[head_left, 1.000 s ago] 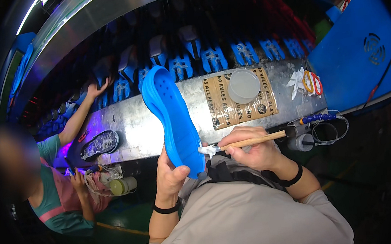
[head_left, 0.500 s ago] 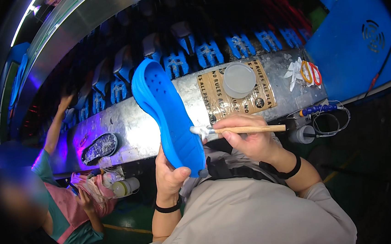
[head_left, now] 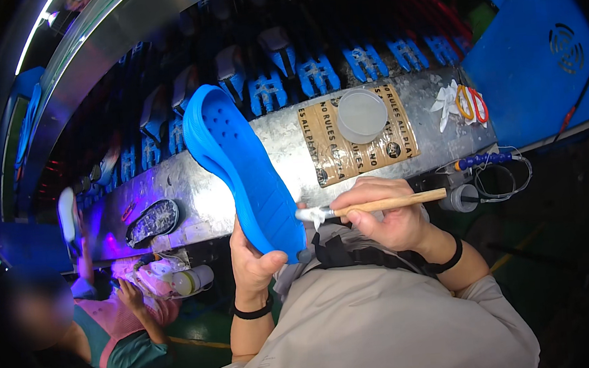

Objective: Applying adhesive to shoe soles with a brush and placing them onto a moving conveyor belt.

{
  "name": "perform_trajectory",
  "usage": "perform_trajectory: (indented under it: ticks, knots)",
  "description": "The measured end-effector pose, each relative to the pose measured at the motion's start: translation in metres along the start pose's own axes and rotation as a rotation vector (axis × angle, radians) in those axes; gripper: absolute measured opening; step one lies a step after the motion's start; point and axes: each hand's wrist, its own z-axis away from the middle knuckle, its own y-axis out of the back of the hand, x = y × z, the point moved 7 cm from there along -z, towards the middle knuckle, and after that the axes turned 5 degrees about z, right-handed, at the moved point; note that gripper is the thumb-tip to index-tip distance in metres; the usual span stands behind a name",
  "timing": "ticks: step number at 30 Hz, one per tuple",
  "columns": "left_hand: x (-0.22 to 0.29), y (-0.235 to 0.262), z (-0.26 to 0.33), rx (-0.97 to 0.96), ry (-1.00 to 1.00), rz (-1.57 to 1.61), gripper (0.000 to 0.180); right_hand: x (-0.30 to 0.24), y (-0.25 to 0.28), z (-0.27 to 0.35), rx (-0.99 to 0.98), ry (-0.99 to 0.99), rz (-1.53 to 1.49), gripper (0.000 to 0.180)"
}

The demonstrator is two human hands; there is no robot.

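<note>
Blue shoe sole (head_left: pixel 245 170) stands tilted on end in front of the metal bench (head_left: pixel 292 149), its lower end gripped by the left hand (head_left: pixel 256 266), fingers wrapped around the edge. Right hand (head_left: pixel 387 218) pinches a wooden-handled brush (head_left: pixel 372 206) between thumb and fingers, the white bristles touching the sole's lower right edge. A round grey lid (head_left: pixel 362 115) rests on brown tape on the bench. To the left, another person (head_left: pixel 104 316) works beside the same bench.
</note>
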Motion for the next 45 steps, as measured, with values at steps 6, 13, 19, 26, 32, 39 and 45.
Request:
perform_trajectory:
  ticks: [6, 13, 19, 26, 32, 39, 45]
  knots:
    - [-0.01, 0.007, 0.001, -0.088, 0.004, 0.035, 0.104, 0.012, -0.001, 0.004, 0.013, -0.045, 0.02, 0.016]
    - [-0.004, 0.001, -0.001, -0.177, 0.095, 0.154, 0.091, 0.019, 0.01, 0.02, 0.037, -0.118, -0.029, 0.018]
    - [0.061, -0.014, -0.01, -0.409, 0.186, 0.279, 0.107, 0.041, 0.037, 0.044, 0.369, -0.19, -0.355, 0.02]
    - [0.307, -0.016, -0.189, -0.369, -0.441, 0.629, 0.079, 0.04, 0.03, 0.052, 0.38, -0.201, -0.358, 0.022]
    - [0.367, 0.079, -0.258, -0.007, -0.472, 0.233, 0.069, 0.047, 0.031, 0.056, 0.426, -0.23, -0.337, 0.022]
    - [0.497, 0.306, -0.188, 1.32, -0.55, -1.534, 0.074, 0.066, 0.027, 0.055, 0.383, -0.376, -0.297, 0.023]
    - [0.541, 0.469, -0.157, 1.424, -0.038, -1.585, 0.102, 0.077, 0.021, 0.041, 0.308, -0.5, -0.21, 0.025]
